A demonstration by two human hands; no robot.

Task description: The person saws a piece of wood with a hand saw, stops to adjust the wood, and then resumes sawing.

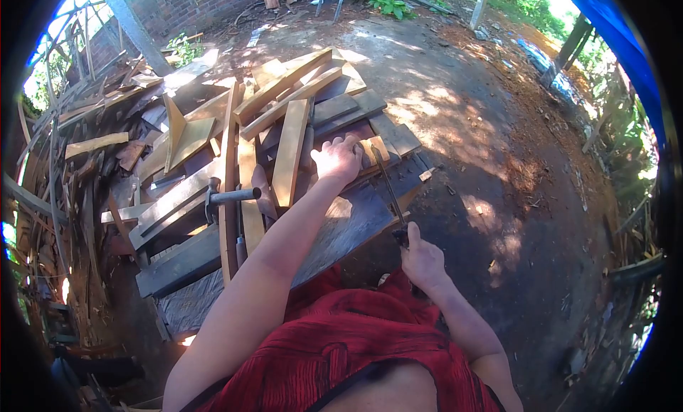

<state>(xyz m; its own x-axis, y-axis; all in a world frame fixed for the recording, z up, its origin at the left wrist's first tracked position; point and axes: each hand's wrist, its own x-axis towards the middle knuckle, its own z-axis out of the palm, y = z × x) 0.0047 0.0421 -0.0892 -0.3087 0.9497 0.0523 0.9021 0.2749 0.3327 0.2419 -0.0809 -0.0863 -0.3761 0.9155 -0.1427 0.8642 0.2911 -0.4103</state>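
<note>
My right hand (pixel 422 259) is closed around the dark handle of a handsaw (pixel 390 188). Its narrow blade runs forward and slightly left, up to the end of a short wooden board (pixel 376 150). My left hand (pixel 340 158) presses down on that board just left of the blade, fingers bent over the wood. Under the board are more planks on a low, worn workbench (pixel 341 227). A hammer (pixel 231 196) lies across the planks to the left of my left forearm.
Loose planks (pixel 290 152) are piled across the bench. Scrap wood (pixel 92 199) is heaped along the left side. Bare ground (pixel 484 149) stretches to the right and ahead. A brick wall (pixel 192 14) stands at the back, and a blue tarp (pixel 619 35) hangs at upper right.
</note>
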